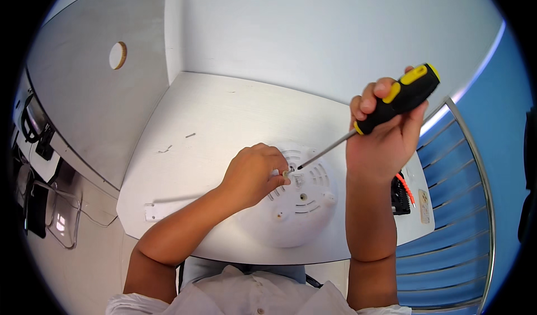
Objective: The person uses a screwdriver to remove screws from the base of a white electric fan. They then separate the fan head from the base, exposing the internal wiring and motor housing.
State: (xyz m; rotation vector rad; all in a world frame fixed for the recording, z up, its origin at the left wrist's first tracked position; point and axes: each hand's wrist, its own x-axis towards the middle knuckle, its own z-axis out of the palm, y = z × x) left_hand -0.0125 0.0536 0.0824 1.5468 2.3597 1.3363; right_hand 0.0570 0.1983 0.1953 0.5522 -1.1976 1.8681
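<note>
White base (305, 225) lies on the tabletop (212, 102). Above it, I note right grip (383, 141) wrapped round screwdriver (411, 94), left grip (251, 172) pinching pale piece (286, 174); being slanted, the screwdriver could slip, jabbing left grip.

Room between white housing (291, 228) and wall (279, 35); screwdriver (381, 113) bars upper right.

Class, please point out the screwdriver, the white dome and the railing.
Screwdriver (400, 102), head view: on its black handle.
White dome (314, 195), head view: on its slotted face.
Railing (491, 220), head view: on its curved post.
</note>
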